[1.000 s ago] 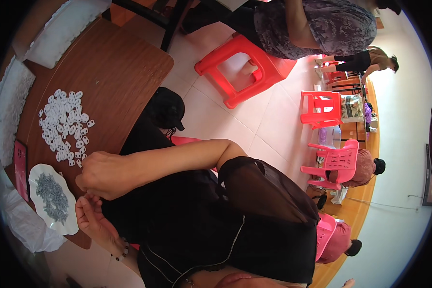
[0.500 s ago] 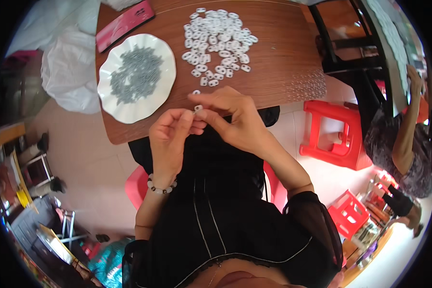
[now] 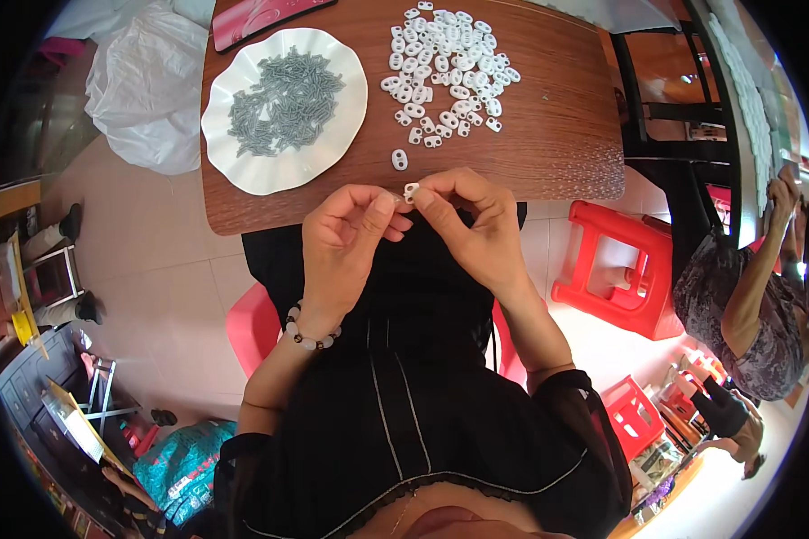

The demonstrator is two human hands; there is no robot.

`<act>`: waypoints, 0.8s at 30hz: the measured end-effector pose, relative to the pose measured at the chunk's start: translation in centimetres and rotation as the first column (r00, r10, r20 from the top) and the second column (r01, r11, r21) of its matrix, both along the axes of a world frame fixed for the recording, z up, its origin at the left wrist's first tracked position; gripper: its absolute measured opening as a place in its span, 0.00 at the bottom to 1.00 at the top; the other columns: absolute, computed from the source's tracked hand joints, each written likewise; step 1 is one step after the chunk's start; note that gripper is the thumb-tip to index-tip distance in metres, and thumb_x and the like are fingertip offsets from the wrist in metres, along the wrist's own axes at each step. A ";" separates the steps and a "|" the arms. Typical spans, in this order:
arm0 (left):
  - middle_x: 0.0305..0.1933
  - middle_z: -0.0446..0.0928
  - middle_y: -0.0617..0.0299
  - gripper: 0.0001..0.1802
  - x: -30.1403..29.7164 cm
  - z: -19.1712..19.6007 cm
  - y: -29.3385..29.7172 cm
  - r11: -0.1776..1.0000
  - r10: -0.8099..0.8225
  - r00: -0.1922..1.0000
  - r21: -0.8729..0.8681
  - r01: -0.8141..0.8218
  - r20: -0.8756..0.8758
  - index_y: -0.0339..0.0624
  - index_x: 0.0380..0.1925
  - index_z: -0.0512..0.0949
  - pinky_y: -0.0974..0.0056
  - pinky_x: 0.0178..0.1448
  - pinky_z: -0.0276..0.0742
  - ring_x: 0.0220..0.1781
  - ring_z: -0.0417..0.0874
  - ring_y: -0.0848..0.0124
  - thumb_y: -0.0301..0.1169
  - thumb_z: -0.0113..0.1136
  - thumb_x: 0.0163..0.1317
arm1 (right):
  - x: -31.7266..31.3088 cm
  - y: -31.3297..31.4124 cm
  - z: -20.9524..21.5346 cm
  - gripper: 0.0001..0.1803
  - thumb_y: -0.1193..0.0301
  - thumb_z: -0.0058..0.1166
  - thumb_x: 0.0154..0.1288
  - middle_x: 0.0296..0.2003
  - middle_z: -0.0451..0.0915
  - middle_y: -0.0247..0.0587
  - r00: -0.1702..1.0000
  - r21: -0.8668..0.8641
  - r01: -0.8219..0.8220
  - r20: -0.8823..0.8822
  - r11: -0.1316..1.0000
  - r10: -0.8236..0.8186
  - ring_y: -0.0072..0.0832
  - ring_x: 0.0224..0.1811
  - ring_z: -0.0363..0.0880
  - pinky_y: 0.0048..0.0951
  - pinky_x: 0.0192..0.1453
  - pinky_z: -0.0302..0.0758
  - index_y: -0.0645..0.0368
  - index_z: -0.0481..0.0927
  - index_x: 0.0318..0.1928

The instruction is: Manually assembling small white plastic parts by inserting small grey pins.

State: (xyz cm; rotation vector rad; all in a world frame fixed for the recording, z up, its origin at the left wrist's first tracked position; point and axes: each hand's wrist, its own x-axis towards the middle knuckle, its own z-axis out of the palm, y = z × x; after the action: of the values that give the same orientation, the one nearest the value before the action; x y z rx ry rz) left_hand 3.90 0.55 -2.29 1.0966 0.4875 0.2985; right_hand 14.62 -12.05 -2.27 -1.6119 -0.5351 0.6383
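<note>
The left hand point(image 3: 346, 238) and the right hand point(image 3: 472, 225) are meeting just off the near edge of the brown tabletop point(image 3: 548, 135), above the person's black-clothed lap. Between them a small white plastic piece point(image 3: 411, 190) is sitting at the very tips: the right hand's fingers point(image 3: 431, 199) are pinching it from the right side, thumb and forefinger closed on it, while the left hand's fingers point(image 3: 385, 205) are pressing together just beside it on the left, on something too small to make out. The piece is hovering right over the table's near rim, touching both sets of fingertips. Farther away on the tabletop, a loose heap of white plastic pieces point(image 3: 445, 67) is spreading toward the far right, with one stray piece point(image 3: 399, 160) lying alone near the hands. To the left of the heap, a white scalloped plate point(image 3: 243, 166) is holding a pile of grey screws point(image 3: 283, 99). A beaded bracelet point(image 3: 307, 337) is circling the left wrist.
</note>
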 end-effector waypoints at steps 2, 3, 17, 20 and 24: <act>0.39 0.81 0.57 0.11 -0.2 0.0 0.0 0.997 -0.007 1.000 0.075 0.008 -0.018 0.31 0.40 0.76 0.71 0.42 0.77 0.37 0.81 0.75 0.31 0.55 0.69 | 0.0 -0.2 0.3 0.05 0.75 0.59 0.64 0.27 0.79 0.29 0.998 -0.010 0.012 0.061 1.000 -0.011 0.14 0.32 0.75 0.18 0.39 0.71 0.65 0.81 0.33; 0.39 0.81 0.57 0.11 -0.4 -0.1 0.1 0.997 -0.005 1.000 0.074 0.007 -0.021 0.31 0.40 0.76 0.71 0.42 0.77 0.37 0.81 0.75 0.31 0.55 0.69 | 0.0 -0.3 0.3 0.05 0.75 0.59 0.64 0.27 0.79 0.29 0.998 -0.011 0.010 0.058 1.000 -0.010 0.14 0.32 0.75 0.18 0.39 0.71 0.65 0.81 0.33; 0.38 0.81 0.61 0.09 -0.9 -0.3 0.2 0.990 -0.021 0.998 0.140 0.030 -0.061 0.33 0.40 0.77 0.73 0.41 0.75 0.36 0.79 0.78 0.30 0.56 0.68 | -0.1 -0.1 1.3 0.03 0.76 0.61 0.59 0.23 0.74 0.32 0.948 -0.041 -0.052 0.311 0.998 0.062 0.20 0.28 0.69 0.23 0.35 0.66 0.63 0.81 0.31; 0.38 0.80 0.62 0.09 -1.0 -0.6 0.2 0.990 -0.013 0.998 0.140 0.020 -0.054 0.33 0.40 0.77 0.73 0.41 0.75 0.36 0.79 0.78 0.29 0.57 0.68 | -0.2 0.1 1.5 0.02 0.77 0.60 0.58 0.24 0.75 0.33 0.947 -0.051 -0.057 0.315 0.997 0.070 0.20 0.29 0.70 0.23 0.35 0.67 0.63 0.81 0.31; 0.38 0.80 0.62 0.09 -1.0 -0.5 0.1 0.991 -0.011 0.998 0.136 0.018 -0.058 0.33 0.40 0.77 0.74 0.41 0.75 0.36 0.79 0.78 0.29 0.57 0.67 | -0.2 0.2 1.5 0.02 0.77 0.60 0.58 0.24 0.76 0.33 0.941 -0.056 -0.056 0.330 0.997 0.071 0.21 0.29 0.71 0.23 0.35 0.67 0.63 0.81 0.31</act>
State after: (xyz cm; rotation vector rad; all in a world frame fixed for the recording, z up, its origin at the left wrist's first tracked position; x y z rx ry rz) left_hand 2.94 0.69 -2.78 1.2439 0.5156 0.2915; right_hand 14.39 -11.86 -0.77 -1.7628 -0.8282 0.4284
